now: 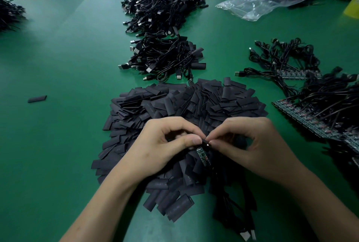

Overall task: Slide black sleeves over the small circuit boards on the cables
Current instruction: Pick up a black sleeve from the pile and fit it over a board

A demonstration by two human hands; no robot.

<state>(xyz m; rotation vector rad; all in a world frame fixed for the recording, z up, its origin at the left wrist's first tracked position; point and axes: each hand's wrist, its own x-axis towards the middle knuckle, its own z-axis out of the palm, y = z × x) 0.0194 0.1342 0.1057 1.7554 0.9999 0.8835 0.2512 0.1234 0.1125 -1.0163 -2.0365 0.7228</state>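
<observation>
My left hand [163, 144] and my right hand [252, 144] meet over a big heap of flat black sleeves [174, 105]. Between the fingertips of both hands sits one black sleeve [206, 142], pinched at the top end of a small green circuit board [203, 157]. Most of the board shows bare below the sleeve. Its black cable [229, 203] runs down toward the table's near edge and ends in USB plugs [246, 235].
Two piles of sleeved cables [163, 59] lie behind the sleeve heap on the green table [58, 67]. Cables with bare boards [320, 109] lie at the right. A clear plastic bag [266, 1] lies far right, one stray sleeve [37, 98] at left.
</observation>
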